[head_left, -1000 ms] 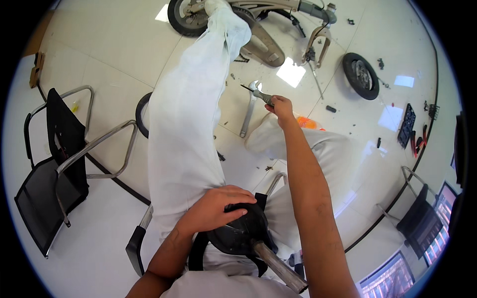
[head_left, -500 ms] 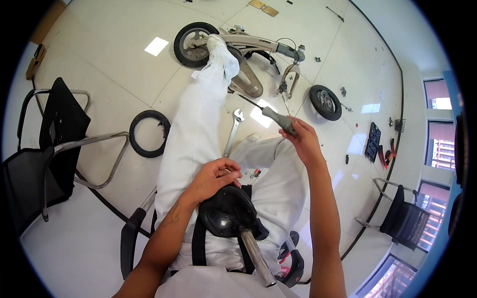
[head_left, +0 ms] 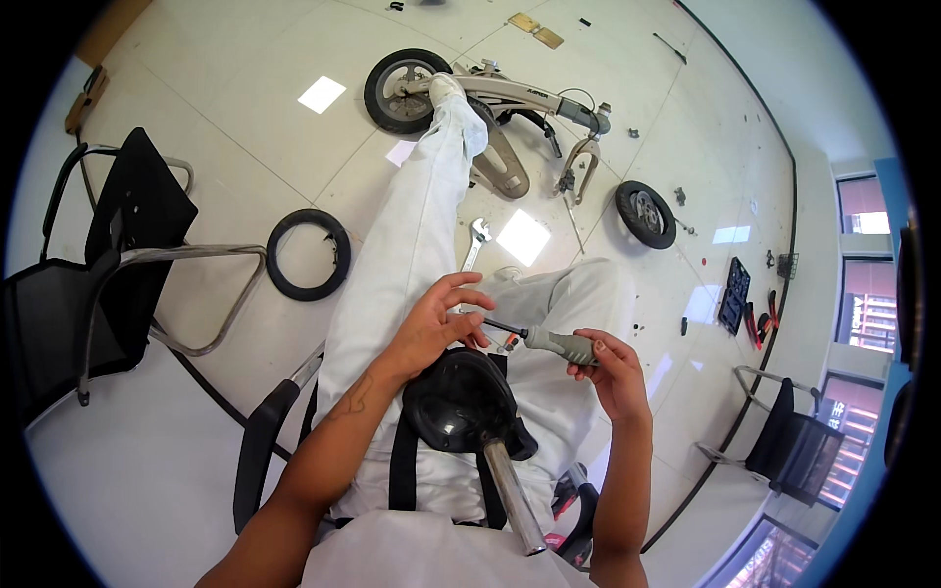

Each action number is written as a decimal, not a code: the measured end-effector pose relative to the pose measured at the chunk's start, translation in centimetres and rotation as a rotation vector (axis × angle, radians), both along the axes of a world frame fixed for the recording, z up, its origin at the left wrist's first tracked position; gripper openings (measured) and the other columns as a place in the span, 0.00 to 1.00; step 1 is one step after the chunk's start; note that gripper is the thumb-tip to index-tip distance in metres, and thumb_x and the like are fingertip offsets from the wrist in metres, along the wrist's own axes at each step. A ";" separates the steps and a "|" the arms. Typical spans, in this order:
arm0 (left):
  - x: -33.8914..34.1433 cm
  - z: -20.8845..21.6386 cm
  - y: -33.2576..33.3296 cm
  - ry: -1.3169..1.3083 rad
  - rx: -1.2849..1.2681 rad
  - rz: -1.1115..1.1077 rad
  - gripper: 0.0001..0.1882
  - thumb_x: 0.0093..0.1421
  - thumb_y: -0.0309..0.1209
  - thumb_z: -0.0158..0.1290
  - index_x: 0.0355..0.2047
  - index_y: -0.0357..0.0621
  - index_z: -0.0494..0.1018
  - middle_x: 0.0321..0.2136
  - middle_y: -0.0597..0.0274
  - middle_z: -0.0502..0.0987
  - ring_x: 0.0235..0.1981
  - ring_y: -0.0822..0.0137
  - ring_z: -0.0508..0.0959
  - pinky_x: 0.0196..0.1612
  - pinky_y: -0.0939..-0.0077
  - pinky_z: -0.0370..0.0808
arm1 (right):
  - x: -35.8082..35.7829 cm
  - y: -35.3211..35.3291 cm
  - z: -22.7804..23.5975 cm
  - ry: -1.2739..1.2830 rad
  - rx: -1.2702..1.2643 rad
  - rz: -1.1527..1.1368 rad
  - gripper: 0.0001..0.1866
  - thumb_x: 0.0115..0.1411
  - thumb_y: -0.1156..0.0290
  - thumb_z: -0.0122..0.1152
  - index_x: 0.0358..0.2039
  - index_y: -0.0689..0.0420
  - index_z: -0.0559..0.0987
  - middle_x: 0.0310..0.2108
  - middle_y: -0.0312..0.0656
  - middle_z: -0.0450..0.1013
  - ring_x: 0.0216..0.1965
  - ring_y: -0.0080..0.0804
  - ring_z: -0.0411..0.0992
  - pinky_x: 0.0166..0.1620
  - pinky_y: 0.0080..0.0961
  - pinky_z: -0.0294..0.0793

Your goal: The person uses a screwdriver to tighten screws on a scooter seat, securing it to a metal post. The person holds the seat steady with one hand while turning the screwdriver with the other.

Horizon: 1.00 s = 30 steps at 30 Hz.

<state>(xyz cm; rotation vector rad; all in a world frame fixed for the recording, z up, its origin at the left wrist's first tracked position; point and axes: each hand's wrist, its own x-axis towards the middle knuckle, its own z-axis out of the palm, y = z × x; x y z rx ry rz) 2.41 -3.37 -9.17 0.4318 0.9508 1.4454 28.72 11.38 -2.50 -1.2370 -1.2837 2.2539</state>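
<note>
My right hand [head_left: 613, 377] grips a screwdriver [head_left: 559, 343] by its grey-green handle, the dark shaft pointing left across my lap. My left hand [head_left: 436, 318] is at the shaft's far end, fingers spread and thumb apart. The shaft passes by the thumb; whether they touch is unclear. Below that hand, a black bicycle saddle [head_left: 453, 402] rests on my lap, its shiny metal seat post [head_left: 515, 500] slanting toward my body. On the floor beyond my hands lies an adjustable wrench [head_left: 477, 240], partly hidden by my left hand and leg.
A partly dismantled bicycle [head_left: 520, 93] lies ahead, under my outstretched foot. A loose tire [head_left: 277, 257] is at left, a wheel [head_left: 645, 214] at right. A black tool case [head_left: 733, 297] and red-handled tools [head_left: 753, 323] lie farther right. Chairs [head_left: 147, 211] stand at both sides.
My right hand has brought the screwdriver down and back toward my lap, its shaft now by my left hand. The left hand has risen slightly and spread its fingers.
</note>
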 end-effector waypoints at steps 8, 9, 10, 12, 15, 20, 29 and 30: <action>0.4 -1.2 -0.3 0.023 -0.084 0.023 0.15 0.71 0.32 0.49 0.51 0.32 0.73 0.43 0.52 0.80 0.35 0.65 0.83 0.39 0.75 0.80 | 0.3 0.1 0.2 -0.031 0.047 -0.012 0.17 0.70 0.70 0.49 0.52 0.69 0.75 0.38 0.47 0.78 0.33 0.33 0.76 0.38 0.27 0.75; 0.4 -1.2 -0.3 0.030 -0.100 0.020 0.15 0.71 0.31 0.49 0.51 0.32 0.73 0.43 0.52 0.80 0.36 0.65 0.83 0.40 0.75 0.80 | 0.3 0.2 0.3 -0.031 0.060 -0.009 0.17 0.70 0.70 0.49 0.52 0.69 0.75 0.38 0.47 0.78 0.33 0.33 0.76 0.38 0.27 0.75; 0.5 -1.3 -0.2 0.036 -0.117 0.017 0.15 0.71 0.30 0.49 0.51 0.31 0.73 0.43 0.51 0.80 0.37 0.65 0.83 0.40 0.75 0.80 | 0.3 0.2 0.4 -0.031 0.073 -0.007 0.17 0.70 0.70 0.49 0.52 0.69 0.75 0.38 0.47 0.78 0.33 0.33 0.76 0.38 0.27 0.74; 0.5 -1.6 -0.2 0.017 -0.109 0.051 0.15 0.70 0.30 0.50 0.51 0.31 0.73 0.43 0.50 0.80 0.39 0.65 0.83 0.42 0.74 0.80 | 0.3 0.0 0.7 -0.037 0.101 -0.011 0.17 0.70 0.70 0.50 0.52 0.69 0.75 0.38 0.47 0.78 0.33 0.33 0.76 0.38 0.27 0.74; 0.6 -1.5 -0.1 -0.001 -0.121 0.087 0.15 0.70 0.28 0.50 0.51 0.30 0.73 0.43 0.50 0.80 0.41 0.64 0.82 0.45 0.73 0.80 | 0.3 0.0 1.0 -0.051 0.149 -0.044 0.17 0.69 0.69 0.51 0.52 0.68 0.75 0.38 0.47 0.78 0.33 0.33 0.76 0.38 0.27 0.74; 0.7 -1.8 0.0 0.011 -0.155 0.014 0.14 0.69 0.24 0.49 0.52 0.29 0.72 0.44 0.49 0.79 0.43 0.63 0.82 0.48 0.73 0.80 | 0.1 0.0 1.9 -0.048 0.187 -0.104 0.17 0.68 0.70 0.53 0.51 0.67 0.76 0.38 0.46 0.78 0.33 0.32 0.76 0.39 0.27 0.73; 0.7 -0.4 0.5 0.041 -0.235 -0.198 0.12 0.65 0.22 0.53 0.48 0.31 0.73 0.40 0.54 0.79 0.40 0.67 0.82 0.45 0.76 0.78 | 0.7 0.3 0.4 0.016 0.110 -0.138 0.17 0.62 0.76 0.48 0.49 0.67 0.78 0.37 0.41 0.77 0.34 0.27 0.73 0.37 0.25 0.73; 0.8 -0.4 0.5 0.042 -0.245 -0.198 0.12 0.64 0.22 0.54 0.47 0.31 0.73 0.40 0.55 0.79 0.40 0.67 0.82 0.45 0.77 0.78 | 0.7 0.3 0.3 0.021 0.094 -0.139 0.18 0.62 0.76 0.48 0.49 0.67 0.78 0.36 0.40 0.77 0.34 0.27 0.73 0.37 0.25 0.73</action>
